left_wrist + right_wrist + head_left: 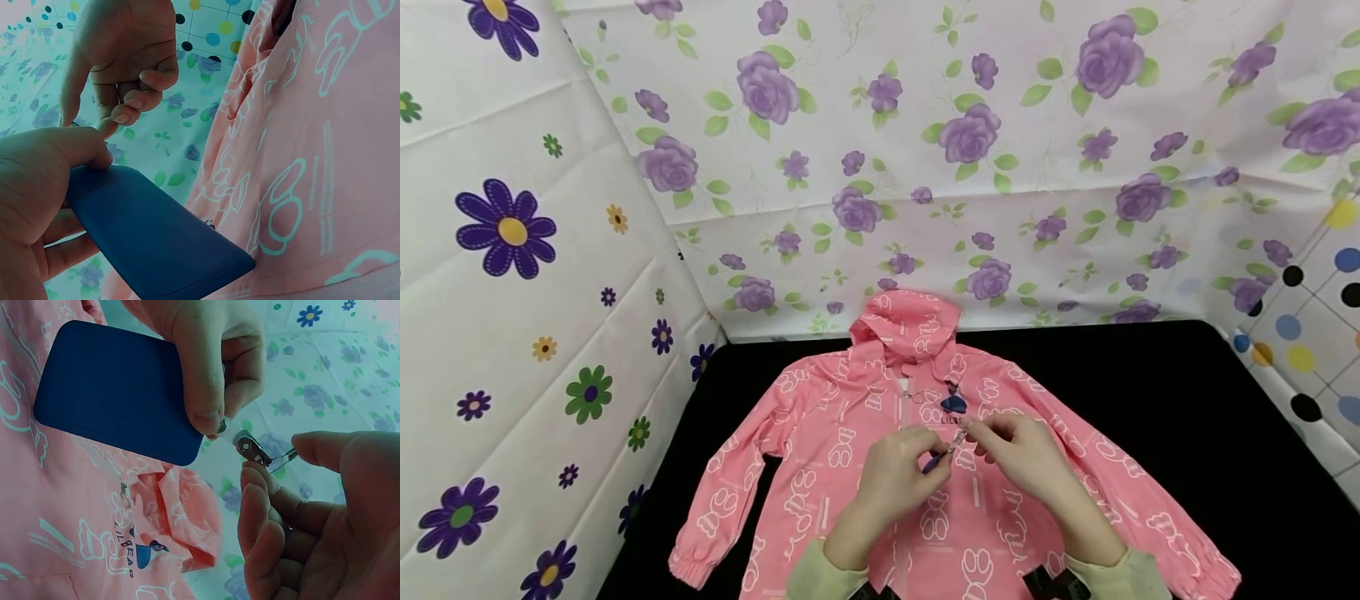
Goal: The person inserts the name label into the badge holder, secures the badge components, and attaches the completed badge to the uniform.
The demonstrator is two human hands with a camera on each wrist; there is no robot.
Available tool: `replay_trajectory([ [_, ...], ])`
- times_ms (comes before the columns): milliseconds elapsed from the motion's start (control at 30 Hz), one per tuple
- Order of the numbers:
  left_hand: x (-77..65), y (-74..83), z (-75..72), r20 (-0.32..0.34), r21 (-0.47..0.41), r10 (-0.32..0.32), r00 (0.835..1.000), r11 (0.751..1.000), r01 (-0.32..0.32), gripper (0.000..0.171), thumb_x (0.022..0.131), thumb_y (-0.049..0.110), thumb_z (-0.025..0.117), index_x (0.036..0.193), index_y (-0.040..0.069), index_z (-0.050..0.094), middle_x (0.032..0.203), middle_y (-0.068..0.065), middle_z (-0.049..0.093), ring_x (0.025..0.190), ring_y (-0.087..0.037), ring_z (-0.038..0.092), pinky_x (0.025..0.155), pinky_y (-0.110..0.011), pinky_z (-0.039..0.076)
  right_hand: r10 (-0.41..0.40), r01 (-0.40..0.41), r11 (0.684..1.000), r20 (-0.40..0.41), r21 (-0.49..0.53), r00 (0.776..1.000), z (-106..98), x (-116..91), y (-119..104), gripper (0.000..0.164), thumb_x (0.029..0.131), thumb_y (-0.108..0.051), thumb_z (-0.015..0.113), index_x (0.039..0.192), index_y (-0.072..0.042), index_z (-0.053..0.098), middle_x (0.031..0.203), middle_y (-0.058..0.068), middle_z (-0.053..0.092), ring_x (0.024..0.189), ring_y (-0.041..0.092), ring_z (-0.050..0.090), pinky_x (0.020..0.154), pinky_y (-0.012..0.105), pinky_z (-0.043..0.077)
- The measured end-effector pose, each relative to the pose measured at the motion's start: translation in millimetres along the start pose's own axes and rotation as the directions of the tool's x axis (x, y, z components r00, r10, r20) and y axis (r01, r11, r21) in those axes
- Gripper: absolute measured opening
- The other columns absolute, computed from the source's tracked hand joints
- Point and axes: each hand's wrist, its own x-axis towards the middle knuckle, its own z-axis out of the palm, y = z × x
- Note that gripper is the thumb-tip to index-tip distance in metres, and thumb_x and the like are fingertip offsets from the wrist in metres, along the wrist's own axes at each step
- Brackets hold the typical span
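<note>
A flat blue badge holder [119,394] with rounded corners is pinched near one end by my left hand [898,471], thumb on its face. From that end a short clear strap runs to a metal clip [253,450]. My right hand [1022,458] pinches this clip between thumb and fingertips, its lever raised. In the left wrist view the badge holder [162,231] overlaps the pink jacket. Both hands are over the front of the pink hooded jacket [842,417], close to its dark lettering and blue bear print [953,402].
The jacket lies face up on a black tabletop [1120,367], hood at the back and sleeves spread. A zipper pull [917,397] sits near the collar. Flowered sheets [925,208] hang behind and at the left; a dotted sheet [1307,358] is on the right.
</note>
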Motion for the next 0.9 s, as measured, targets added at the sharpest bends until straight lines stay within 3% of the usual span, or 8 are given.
replay_trajectory([
  [200, -2.6, -1.7, 1.3, -0.018, -0.086, -0.07, 0.997, 0.994, 0.068, 0.013, 0.084, 0.009, 0.087, 0.087, 0.018, 0.078, 0.084, 0.009, 0.07, 0.07, -0.006, 0.061, 0.062, -0.015, 0.048, -0.029, 0.029, 1.0, -0.008, -0.01, 1.0, -1.2, -1.8, 0.3, 0.027, 0.107, -0.031, 0.068, 0.096, -0.012, 0.083, 0.08, -0.001, 0.071, 0.074, 0.013, 0.066, 0.07, 0.03, 0.055],
  [433, -3.0, -2.5, 0.7, -0.045, -0.196, -0.16, 0.986, 0.969, 0.149, 0.012, 0.086, 0.01, 0.087, 0.093, 0.015, 0.079, 0.094, 0.005, 0.074, 0.08, -0.02, 0.072, 0.07, -0.037, 0.063, -0.048, 0.048, 0.999, -0.008, -0.001, 0.999, -0.3, -2.4, 0.0, 0.02, 0.107, -0.023, 0.069, 0.098, -0.01, 0.082, 0.078, -0.001, 0.069, 0.073, 0.014, 0.064, 0.068, 0.027, 0.053],
  [733, -1.9, -3.1, 1.6, -0.033, -0.241, -0.188, 0.982, 0.955, 0.174, 0.013, 0.089, 0.012, 0.088, 0.097, 0.016, 0.08, 0.1, 0.006, 0.075, 0.089, -0.018, 0.073, 0.074, -0.036, 0.063, -0.057, 0.058, 0.998, -0.038, 0.03, 0.998, -2.1, 0.7, 3.0, 0.019, 0.107, -0.022, 0.069, 0.098, -0.009, 0.08, 0.079, 0.0, 0.069, 0.075, 0.014, 0.065, 0.065, 0.026, 0.051],
  [900, 0.2, -4.3, 1.8, -0.077, -0.309, -0.227, 0.971, 0.931, 0.193, 0.016, 0.089, 0.007, 0.086, 0.103, 0.012, 0.079, 0.104, 0.003, 0.075, 0.094, -0.02, 0.073, 0.077, -0.041, 0.064, -0.066, 0.068, 0.997, -0.048, 0.037, 0.997, -3.3, 1.8, 3.6, 0.021, 0.11, -0.021, 0.064, 0.1, -0.009, 0.079, 0.082, 0.0, 0.07, 0.078, 0.014, 0.066, 0.068, 0.025, 0.052],
])
